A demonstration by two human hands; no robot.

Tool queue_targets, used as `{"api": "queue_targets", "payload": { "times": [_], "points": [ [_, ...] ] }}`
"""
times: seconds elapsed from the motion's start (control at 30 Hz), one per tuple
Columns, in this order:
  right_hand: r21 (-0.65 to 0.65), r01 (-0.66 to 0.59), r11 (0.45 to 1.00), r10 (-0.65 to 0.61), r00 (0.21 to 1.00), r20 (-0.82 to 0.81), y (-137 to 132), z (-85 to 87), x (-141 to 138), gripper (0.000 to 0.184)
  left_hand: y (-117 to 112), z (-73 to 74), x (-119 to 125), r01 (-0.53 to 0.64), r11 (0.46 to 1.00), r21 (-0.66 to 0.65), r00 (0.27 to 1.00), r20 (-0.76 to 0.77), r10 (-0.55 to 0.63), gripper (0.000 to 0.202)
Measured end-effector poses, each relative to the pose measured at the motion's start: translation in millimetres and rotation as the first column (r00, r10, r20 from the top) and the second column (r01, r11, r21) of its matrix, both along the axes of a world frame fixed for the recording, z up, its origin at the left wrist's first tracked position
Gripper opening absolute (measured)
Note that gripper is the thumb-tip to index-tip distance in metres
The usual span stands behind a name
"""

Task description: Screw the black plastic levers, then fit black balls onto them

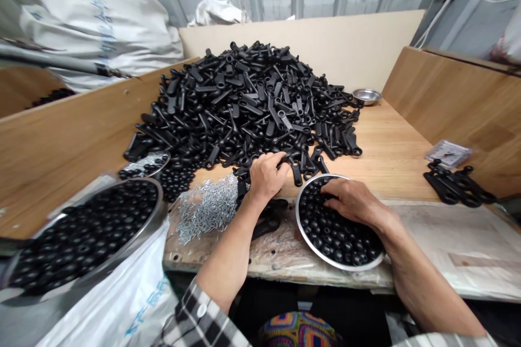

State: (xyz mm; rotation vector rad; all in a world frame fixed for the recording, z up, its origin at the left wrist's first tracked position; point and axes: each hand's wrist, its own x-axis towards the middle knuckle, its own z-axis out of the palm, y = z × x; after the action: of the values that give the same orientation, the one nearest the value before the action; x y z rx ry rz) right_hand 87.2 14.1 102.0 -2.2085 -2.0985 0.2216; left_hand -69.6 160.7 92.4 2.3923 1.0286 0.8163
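My left hand [266,176] is at the front edge of a big heap of black crank handles [244,92]. Its fingers are curled against the handles there, and what is between the fingertips is hidden. My right hand [354,200] reaches into a metal bowl [299,217] full of black ball knobs [337,238]. Thumb and forefinger bend down among the knobs; their tips are partly covered, so what they pinch is unclear. Left of my left forearm lies a pile of small silvery pins [207,206]. Dark handle-like pieces [266,222] lie beneath my left wrist.
A larger basin of black knobs [89,233] stands at left, near loose knobs [177,179]. Several finished-looking handles with knobs [456,184] lie at right beside a clear case [448,153]. A small metal dish [366,96] sits behind. Wooden boards [459,103] wall the bench.
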Motion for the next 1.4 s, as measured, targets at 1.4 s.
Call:
{"api": "queue_targets", "payload": {
  "times": [1.4],
  "points": [
    [0.68, 0.192, 0.707, 0.332, 0.76, -0.559, -11.1, -11.3, -13.2, 0.043, -49.9, -1.9, 13.3, 0.757, 0.168, -0.631, 0.641, 0.767, -0.005, 0.037]
  ]
}}
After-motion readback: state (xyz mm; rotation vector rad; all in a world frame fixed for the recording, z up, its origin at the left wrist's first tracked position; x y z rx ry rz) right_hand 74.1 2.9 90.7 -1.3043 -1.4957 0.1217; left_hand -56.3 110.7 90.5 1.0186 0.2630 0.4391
